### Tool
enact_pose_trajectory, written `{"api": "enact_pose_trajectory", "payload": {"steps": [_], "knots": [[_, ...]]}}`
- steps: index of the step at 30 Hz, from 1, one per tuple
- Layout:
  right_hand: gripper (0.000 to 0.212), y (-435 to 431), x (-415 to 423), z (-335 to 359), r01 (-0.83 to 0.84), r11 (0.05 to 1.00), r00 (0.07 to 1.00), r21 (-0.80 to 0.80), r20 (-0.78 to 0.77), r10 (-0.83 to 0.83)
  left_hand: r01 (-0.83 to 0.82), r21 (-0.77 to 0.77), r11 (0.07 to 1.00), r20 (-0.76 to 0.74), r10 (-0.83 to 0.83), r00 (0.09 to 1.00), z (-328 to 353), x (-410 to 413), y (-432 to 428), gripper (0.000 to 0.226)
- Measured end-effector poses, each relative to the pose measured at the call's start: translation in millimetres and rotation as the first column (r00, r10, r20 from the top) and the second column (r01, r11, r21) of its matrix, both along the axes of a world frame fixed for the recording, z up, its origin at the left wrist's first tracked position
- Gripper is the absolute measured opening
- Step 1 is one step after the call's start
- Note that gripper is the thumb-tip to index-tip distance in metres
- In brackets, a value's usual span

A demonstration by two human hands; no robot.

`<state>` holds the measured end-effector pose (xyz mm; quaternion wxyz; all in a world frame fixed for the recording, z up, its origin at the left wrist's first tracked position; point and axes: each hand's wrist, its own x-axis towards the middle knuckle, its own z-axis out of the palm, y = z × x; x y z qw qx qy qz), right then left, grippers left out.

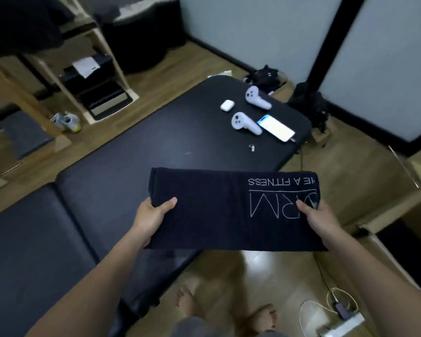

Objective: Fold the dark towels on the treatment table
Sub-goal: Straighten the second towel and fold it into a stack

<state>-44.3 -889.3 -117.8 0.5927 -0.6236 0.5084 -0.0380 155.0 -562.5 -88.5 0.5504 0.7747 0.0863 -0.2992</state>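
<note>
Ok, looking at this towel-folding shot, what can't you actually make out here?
All in the head view:
1. On the dark navy folded towel, the white lettering runs off the fold at the right end and under the thumb of the right hand, so the full wording is unreadable.
2. The fingers of the left hand and the right hand are hidden beneath the towel; only the thumbs show.
3. The small silvery item on the black padded treatment table is too small to identify.
4. The contents of the wooden shelf at upper left are blurred.

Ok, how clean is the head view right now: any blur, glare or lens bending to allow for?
Head view, centre: dim, but the dark towel, left hand and right hand are sharp, white lettering legible. Head view, edges: shelf top left smeared, treatment table edges bowed by the wide lens. Head view, glare: sheen on the floor, phone screen blown white.
</note>
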Motion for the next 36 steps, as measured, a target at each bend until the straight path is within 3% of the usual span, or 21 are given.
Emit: {"api": "enact_pose_trajectory", "payload": {"steps": [3, 7, 12, 17, 20, 28, 32, 36], "knots": [[0.013, -43.2, -56.4, 4.8, 0.083, 0.994, 0.996, -0.064, 0.027, -0.082, 0.109, 0.012, 0.994, 0.035, -0.109, 0.993, 2.0, -24.9, -68.9, 0.031], [0.023, -88.1, -136.8, 2.3, 0.251, 0.966, 0.968, -0.052, 0.015, -0.251, 0.273, 0.029, 0.962, 0.042, -0.274, 0.961, -0.3, -64.9, -156.7, 0.037], [0.021, -118.9, -232.1, -8.2, 0.433, 0.901, 0.900, 0.006, -0.056, -0.432, 0.473, 0.074, 0.878, 0.005, -0.474, 0.880, -12.9, -116.4, -250.7, 0.044], [0.021, -125.4, -312.1, -17.9, 0.558, 0.829, 0.826, 0.042, -0.124, -0.550, 0.631, 0.091, 0.771, -0.043, -0.630, 0.775, -28.6, -164.1, -332.3, 0.035], [0.022, -126.7, -348.0, -28.2, 0.656, 0.753, 0.747, 0.038, -0.170, -0.642, 0.726, 0.110, 0.678, -0.075, -0.723, 0.687, -42.5, -189.0, -379.7, 0.039], [0.028, -161.6, -404.1, -54.5, 0.822, 0.570, 0.547, 0.001, -0.281, -0.788, 0.940, 0.106, 0.323, -0.148, -0.930, 0.336, -86.5, -243.9, -510.5, 0.033], [0.030, -190.5, -419.4, -66.2, 0.850, 0.526, 0.492, -0.015, -0.331, -0.805, 0.980, 0.108, 0.169, -0.171, -0.967, 0.186, -103.0, -254.5, -567.5, 0.036], [0.031, -220.7, -431.0, -75.4, 0.855, 0.513, 0.452, -0.078, -0.375, -0.810, 0.986, 0.142, 0.086, -0.182, -0.977, 0.112, -113.4, -270.3, -610.7, 0.036]]}}
